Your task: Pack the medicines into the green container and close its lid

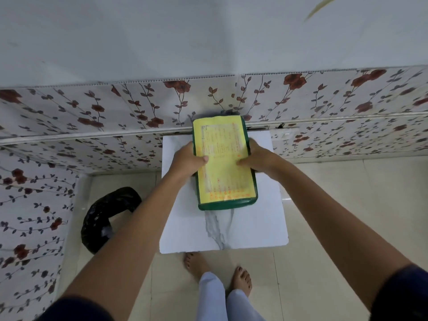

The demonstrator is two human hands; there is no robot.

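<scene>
- Nearest the camera, two bare feet (217, 272) stood on the pale glossy floor tiles (347, 205), below light trouser legs (222, 302); dark sleeves (400, 295) showed at the bottom corners of the view.
- Just beyond the toes lay the near edge of a white square tabletop with a grey marble-like vein (222, 230).
- To the left of the table, a black plastic bag (104, 218) sat on the floor near the corner of the room.
- On the far half of the tabletop rested the green rectangular container (231, 206), its long side running away from the person and its far end reaching past the table's back edge, close to the wall.
- Its lid, a flat top covered by a yellow printed label with orange and red text (223, 163), lay down over the container; whether it was fully latched could not be told, and no medicines were visible.
- The left hand (187, 158) grasped the container's left edge, thumb pressed on the yellow label and fingers wrapped down the side.
- The right hand (257, 158) gripped the right edge in the same way, thumb on the label.
- Behind the table, wall panels with a red-flower and dark-vine pattern (92, 112) ran across the view, with a white socket plate (283, 135) just to the right of the container's far end.
- Farthest up was a plain white wall (185, 38).
</scene>
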